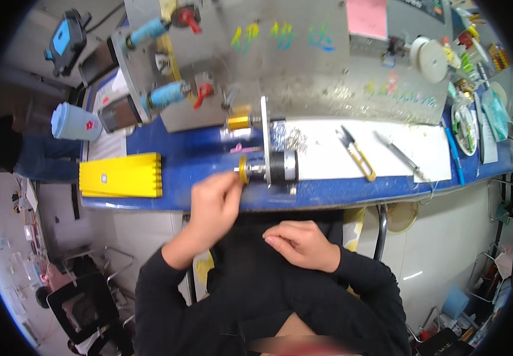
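My left hand point(214, 203) reaches up to the table's front edge, fingers closed, its fingertips right beside a small yellow ring point(243, 170) on a metal shaft. Whether they touch the ring or pinch something thin is too small to tell. That shaft runs into a round black-and-silver motor point(284, 167) on an upright metal plate point(265, 139). Behind it, a second, gold-coloured cylinder point(239, 121) sits at the same plate. Over my lap is my right hand point(303, 243), thumb and fingers drawn together, with anything between them hidden.
A yellow ridged block point(121, 175) lies left on the blue tabletop point(200, 155). Yellow-handled snips point(358, 155) and a grey pen-like tool point(398, 149) rest on white paper. A light-blue cup point(76, 122) stands far left. Blue cylinders with red levers point(204, 95) occupy the back.
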`<state>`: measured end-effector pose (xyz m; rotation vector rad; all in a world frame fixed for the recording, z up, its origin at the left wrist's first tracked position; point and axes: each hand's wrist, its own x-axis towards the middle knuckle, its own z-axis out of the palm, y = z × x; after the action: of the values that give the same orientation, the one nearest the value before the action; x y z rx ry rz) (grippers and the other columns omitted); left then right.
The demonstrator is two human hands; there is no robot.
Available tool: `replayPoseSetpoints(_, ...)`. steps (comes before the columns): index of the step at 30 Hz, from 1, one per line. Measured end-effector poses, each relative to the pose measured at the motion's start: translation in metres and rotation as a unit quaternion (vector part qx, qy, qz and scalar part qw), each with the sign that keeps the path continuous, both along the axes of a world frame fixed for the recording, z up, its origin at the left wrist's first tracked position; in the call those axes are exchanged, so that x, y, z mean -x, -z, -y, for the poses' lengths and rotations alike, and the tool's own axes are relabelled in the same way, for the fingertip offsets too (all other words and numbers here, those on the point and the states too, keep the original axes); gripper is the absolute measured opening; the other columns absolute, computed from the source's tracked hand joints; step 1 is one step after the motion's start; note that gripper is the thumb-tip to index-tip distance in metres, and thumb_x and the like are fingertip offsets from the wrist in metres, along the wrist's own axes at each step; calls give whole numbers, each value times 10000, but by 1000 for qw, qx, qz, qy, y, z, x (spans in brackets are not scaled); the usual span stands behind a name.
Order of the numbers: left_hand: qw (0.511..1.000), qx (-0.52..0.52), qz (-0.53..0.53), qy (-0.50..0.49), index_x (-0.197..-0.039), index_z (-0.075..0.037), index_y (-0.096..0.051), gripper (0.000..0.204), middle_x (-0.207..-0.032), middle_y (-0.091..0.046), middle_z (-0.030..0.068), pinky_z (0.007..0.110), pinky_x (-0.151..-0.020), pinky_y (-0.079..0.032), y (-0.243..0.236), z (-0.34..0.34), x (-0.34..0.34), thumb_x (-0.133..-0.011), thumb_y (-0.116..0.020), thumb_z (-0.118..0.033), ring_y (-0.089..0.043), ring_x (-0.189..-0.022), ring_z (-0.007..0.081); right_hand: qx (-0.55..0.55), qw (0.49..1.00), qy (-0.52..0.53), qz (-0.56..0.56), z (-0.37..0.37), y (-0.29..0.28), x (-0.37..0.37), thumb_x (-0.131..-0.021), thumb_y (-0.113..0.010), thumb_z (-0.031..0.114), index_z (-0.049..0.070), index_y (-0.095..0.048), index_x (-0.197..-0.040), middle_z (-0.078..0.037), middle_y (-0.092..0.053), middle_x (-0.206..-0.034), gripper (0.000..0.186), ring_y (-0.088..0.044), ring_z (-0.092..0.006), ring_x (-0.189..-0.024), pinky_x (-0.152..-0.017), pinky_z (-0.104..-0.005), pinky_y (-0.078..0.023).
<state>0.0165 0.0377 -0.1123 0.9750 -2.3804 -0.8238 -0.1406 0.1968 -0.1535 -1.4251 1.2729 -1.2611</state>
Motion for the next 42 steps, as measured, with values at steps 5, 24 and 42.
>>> replayPoseSetpoints(5,992,113,-19,49,-997,21,-701,180,-896,-725,182,375,-654,-550,3,-15,-5,-852,-618,86,-711,-757,351,-39,999,18,3,4,-5,7,-948,-679,111,24,-714,-999,-121,-703,-838,107,-686,-256,-687,-625,-325,-537)
replayPoseSetpoints(24,977,130,-118,121,-1097,29,-685,305,-783,-681,139,371,-580,-529,27,-41,-25,-793,-678,64,-652,-628,287,256,846,203,-422,99,-176,140,-852,-742,24,31,-712,-1006,-88,-665,-878,157,-592,-160,-642,-568,-288,-473)
replayPoseSetpoints(42,920,-184,242,249,-1196,-22,-683,382,-1064,-718,186,441,-856,-548,19,-24,-113,-969,-621,-323,-672,-978,386,246,758,189,-574,279,-213,229,-813,-729,67,30,-702,-961,-78,-611,-1023,155,-620,-278,-975,-859,-363,-506)
